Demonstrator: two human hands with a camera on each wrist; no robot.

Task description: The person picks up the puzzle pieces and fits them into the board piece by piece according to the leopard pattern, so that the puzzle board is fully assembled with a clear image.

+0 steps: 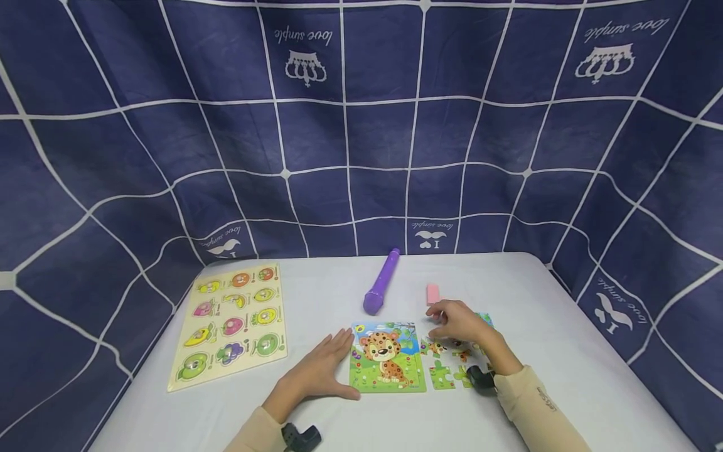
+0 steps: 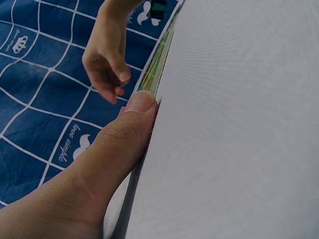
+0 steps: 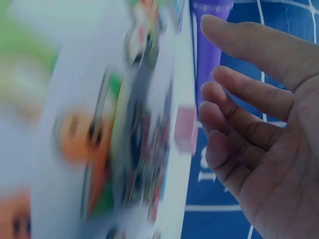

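Note:
A puzzle board point(image 1: 386, 380) with a cartoon leopard picture lies flat on the white table. My left hand point(image 1: 321, 370) rests at its left side, fingers straight and thumb spread near the lower left corner. In the left wrist view the thumb point(image 2: 117, 142) lies by the board's edge. Loose jigsaw pieces point(image 1: 442, 376) lie right of the board, some hidden under my right arm. Above them hovers my right hand point(image 1: 456, 321), fingers loosely bent. The right wrist view shows nothing between its fingertips point(image 3: 218, 149); the pieces there are blurred.
Beyond the right hand lies a small pink block point(image 1: 432, 294). A purple toy microphone point(image 1: 382, 282) is behind the board. To the left lies a fruit puzzle board point(image 1: 282, 336). A dark blue checked cloth point(image 1: 378, 138) hangs around the table.

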